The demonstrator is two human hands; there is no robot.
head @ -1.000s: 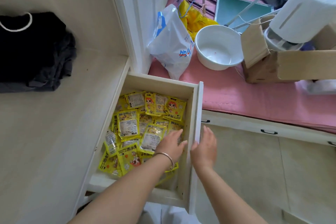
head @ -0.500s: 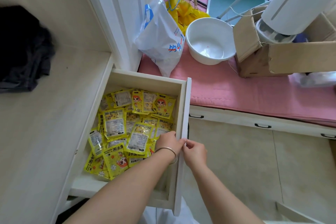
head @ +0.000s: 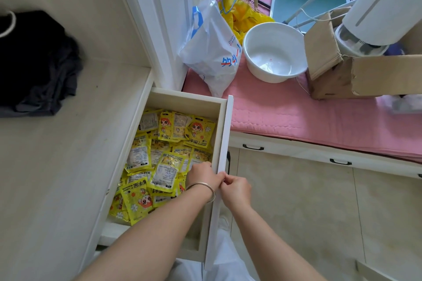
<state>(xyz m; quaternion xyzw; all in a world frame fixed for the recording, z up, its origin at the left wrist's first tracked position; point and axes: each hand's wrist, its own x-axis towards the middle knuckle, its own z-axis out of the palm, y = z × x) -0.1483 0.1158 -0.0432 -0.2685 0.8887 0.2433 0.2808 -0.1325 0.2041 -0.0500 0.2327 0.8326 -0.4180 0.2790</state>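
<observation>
One pale wooden drawer (head: 182, 102) stands pulled out from under the pale shelf (head: 57, 178), and both hands meet at the near half of its white front panel (head: 225, 134). The left hand (head: 204, 177), with one silver bangle (head: 209, 187) on the wrist, is inside the drawer, fingers curled down behind the panel and thumb at its top edge. The right hand (head: 236, 189) is outside, fingers curled and pinching the same top edge, so the two hands clamp the panel from either side, almost touching across it.

The drawer is filled with flat yellow foil sachets (head: 164, 169) bearing a cartoon figure, too many and too overlapped to count; they cover the bottom from the far wall to the near end.

On the pink quilted mat (head: 296, 116) beside the drawer's far corner leans one white plastic bag with a blue handle (head: 212, 52), then one round white plastic bowl (head: 274, 52) just beside it, then one open brown cardboard box (head: 365, 75) holding one white cylindrical appliance (head: 376, 7). One black bundle of cloth (head: 34, 59) lies at the shelf's far left edge
</observation>
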